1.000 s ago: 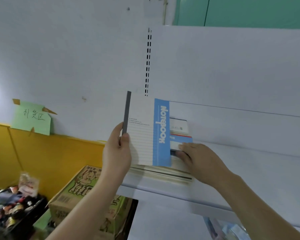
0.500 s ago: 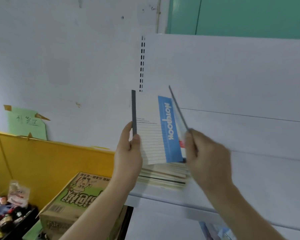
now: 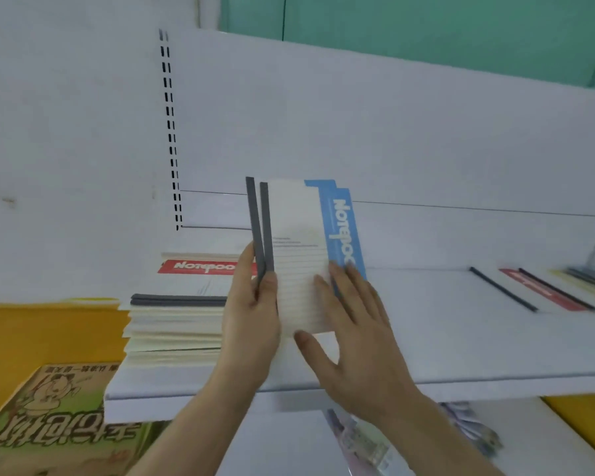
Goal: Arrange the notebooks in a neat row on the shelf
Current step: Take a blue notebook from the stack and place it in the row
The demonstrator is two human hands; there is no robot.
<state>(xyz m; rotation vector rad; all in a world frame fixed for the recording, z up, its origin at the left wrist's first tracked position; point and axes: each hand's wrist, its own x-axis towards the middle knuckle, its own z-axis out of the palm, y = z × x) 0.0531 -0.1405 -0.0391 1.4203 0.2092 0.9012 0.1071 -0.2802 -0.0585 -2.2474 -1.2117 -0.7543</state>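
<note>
We face a white shelf (image 3: 478, 345) with a white back panel (image 3: 426, 132) behind it and a slotted upright (image 3: 171, 132) at its left end. On the shelf's left end, close to the front lip, lies a stack (image 3: 176, 324) of notebooks, flat, the top one showing a red band and a grey spine. Just right of the stack we hold two blue notebooks (image 3: 303, 255) upright, grey spines to the left, one slightly behind and above the other. Our left hand (image 3: 251, 324) grips them at the spines, thumb in front and fingers behind. Our right hand (image 3: 351, 334) lies flat on the front cover, fingers straight and spread, thumb at the lower edge. To the right the shelf surface is bare for a long stretch, then a few more notebooks (image 3: 543, 290) lie flat near the far right edge. Below the shelf, at lower left, sits a cardboard box (image 3: 49, 424) against a yellow panel (image 3: 42, 338); packets (image 3: 361, 441) show under the shelf's front edge, too blurred to identify.
</note>
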